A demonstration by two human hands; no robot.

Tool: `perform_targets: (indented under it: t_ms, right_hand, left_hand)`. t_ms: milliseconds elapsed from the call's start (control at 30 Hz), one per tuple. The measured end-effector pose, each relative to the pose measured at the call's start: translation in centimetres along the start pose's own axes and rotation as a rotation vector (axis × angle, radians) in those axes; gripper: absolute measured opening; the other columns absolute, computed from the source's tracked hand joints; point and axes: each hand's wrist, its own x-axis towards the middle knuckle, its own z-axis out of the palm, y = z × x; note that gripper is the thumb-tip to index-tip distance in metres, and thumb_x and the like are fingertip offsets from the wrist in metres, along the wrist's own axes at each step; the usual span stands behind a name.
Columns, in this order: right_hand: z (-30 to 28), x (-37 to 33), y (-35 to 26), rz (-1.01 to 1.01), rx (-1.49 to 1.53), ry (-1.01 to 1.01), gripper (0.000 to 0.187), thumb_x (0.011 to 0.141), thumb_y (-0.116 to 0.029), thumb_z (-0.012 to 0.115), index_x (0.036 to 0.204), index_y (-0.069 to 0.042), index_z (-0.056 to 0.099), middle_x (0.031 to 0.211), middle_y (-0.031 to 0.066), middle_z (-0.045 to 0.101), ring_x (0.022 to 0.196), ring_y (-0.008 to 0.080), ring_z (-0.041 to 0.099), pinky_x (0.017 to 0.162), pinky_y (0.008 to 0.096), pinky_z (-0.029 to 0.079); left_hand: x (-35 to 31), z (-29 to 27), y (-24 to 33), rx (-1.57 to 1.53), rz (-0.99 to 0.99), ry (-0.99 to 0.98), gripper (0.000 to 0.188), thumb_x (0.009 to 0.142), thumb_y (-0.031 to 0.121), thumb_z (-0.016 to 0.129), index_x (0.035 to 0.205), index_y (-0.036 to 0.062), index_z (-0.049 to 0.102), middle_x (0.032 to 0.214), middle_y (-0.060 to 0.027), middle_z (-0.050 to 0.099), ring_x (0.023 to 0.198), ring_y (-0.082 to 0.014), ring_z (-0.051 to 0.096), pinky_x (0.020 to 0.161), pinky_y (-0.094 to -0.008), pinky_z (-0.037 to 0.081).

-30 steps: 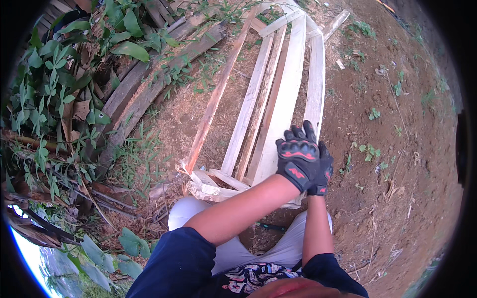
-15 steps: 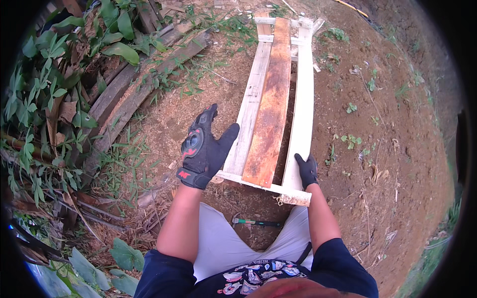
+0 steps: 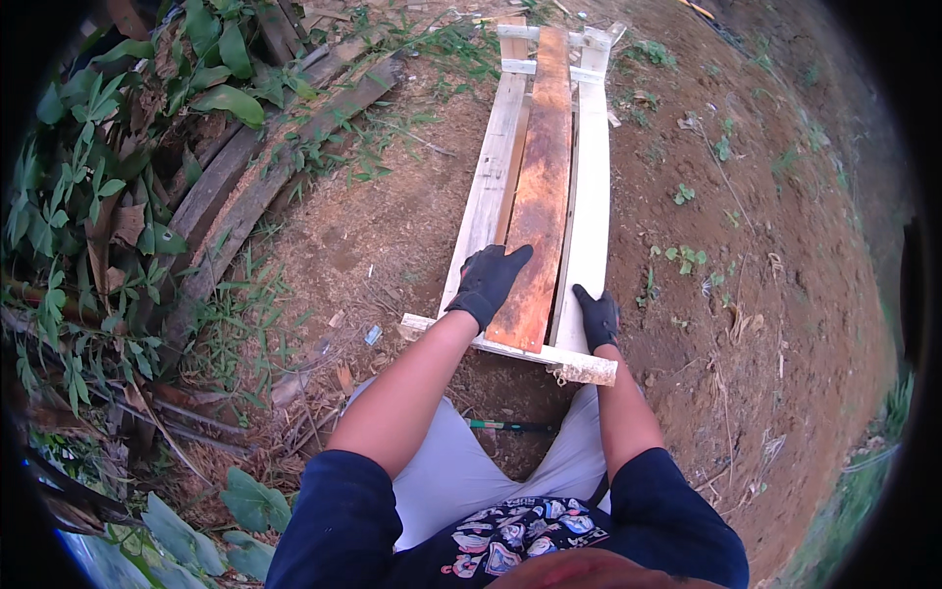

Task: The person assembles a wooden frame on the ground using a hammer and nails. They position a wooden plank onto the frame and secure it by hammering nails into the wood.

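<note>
A long low wooden frame lies on the ground in front of me, with a pale weathered plank (image 3: pixel 488 187) on its left. In its middle runs a reddish-brown plank (image 3: pixel 542 187), and on its right a whitish plank (image 3: pixel 591 196). My gloved left hand (image 3: pixel 488 285) grips the brown plank near its close end; the thumb rests on top, while the fingertips are hidden at the left edge. The right hand (image 3: pixel 599 319), also gloved, wraps the outer edge of the whitish plank, thumb on its top. A pale crosspiece (image 3: pixel 535 355) spans the near end.
A hammer (image 3: pixel 505 426) with a green-and-black handle lies between my legs. Old timbers (image 3: pixel 285 162) and leafy plants (image 3: pixel 83 206) stretch along the left. Bare brown soil with small weeds (image 3: pixel 684 258) slopes on the right. Another crosspiece (image 3: pixel 549 69) joins the planks' far end.
My left hand has come down from above the left plank, moving right onto the brown plank. The brown plank's near end has shifted slightly, widening the gap on its left. My right hand stays on the whitish plank.
</note>
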Motion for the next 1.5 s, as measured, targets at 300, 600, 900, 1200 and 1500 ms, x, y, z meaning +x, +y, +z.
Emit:
perform_targets:
  t_ms: [300, 600, 900, 1200, 1500]
  right_hand:
    - [4.0, -1.5, -1.5, 0.016, 0.016, 0.042, 0.069, 0.081, -0.054, 0.085, 0.124, -0.001, 0.076, 0.117, 0.0236, 0.078, 0.111, 0.0399, 0.074, 0.101, 0.0487, 0.054]
    - [7.1, -0.8, 1.2, -0.087, -0.012, -0.108, 0.082, 0.092, -0.063, 0.070, 0.131, 0.009, 0.066, 0.129, 0.0327, 0.069, 0.125, 0.0473, 0.065, 0.107, 0.0516, 0.049]
    - [1.8, -12.4, 13.8, 0.772, 0.735, -0.681, 0.028, 0.108, -0.031, 0.057, 0.115, -0.007, 0.070, 0.096, 0.0101, 0.077, 0.086, 0.0231, 0.077, 0.073, 0.0383, 0.060]
    - [11.3, -19.9, 10.5, -0.572, -1.344, -1.009, 0.036, 0.096, -0.032, 0.063, 0.123, -0.015, 0.080, 0.121, 0.0087, 0.079, 0.116, 0.0316, 0.075, 0.083, 0.0491, 0.059]
    - [12.8, -20.7, 13.9, -0.664, -1.381, -1.003, 0.036, 0.098, -0.040, 0.058, 0.118, -0.021, 0.082, 0.115, 0.0072, 0.080, 0.109, 0.0276, 0.077, 0.080, 0.0479, 0.058]
  left_hand:
    - [0.3, -2.3, -0.7, 0.125, 0.126, 0.188, 0.067, 0.093, 0.059, 0.069, 0.130, 0.0026, 0.072, 0.125, -0.0210, 0.074, 0.117, -0.0354, 0.070, 0.101, -0.0462, 0.052]
    - [1.5, -2.1, -5.2, 0.121, 0.132, 0.175, 0.068, 0.095, 0.060, 0.069, 0.131, 0.0014, 0.071, 0.121, -0.0196, 0.076, 0.113, -0.0354, 0.072, 0.100, -0.0453, 0.052]
    - [0.8, -6.6, -4.4, -0.231, 0.244, 0.278, 0.042, 0.104, 0.042, 0.069, 0.123, 0.0043, 0.072, 0.103, -0.0076, 0.078, 0.086, -0.0147, 0.073, 0.083, -0.0323, 0.058]
    - [-2.9, -10.4, -6.0, 0.093, 0.188, 0.484, 0.054, 0.095, 0.054, 0.072, 0.119, 0.0058, 0.076, 0.099, -0.0077, 0.080, 0.092, -0.0178, 0.076, 0.091, -0.0351, 0.056]
    - [-5.1, -11.8, -6.2, 0.118, 0.160, 0.465, 0.061, 0.097, 0.061, 0.065, 0.128, 0.0081, 0.071, 0.119, -0.0170, 0.077, 0.113, -0.0377, 0.072, 0.102, -0.0479, 0.054]
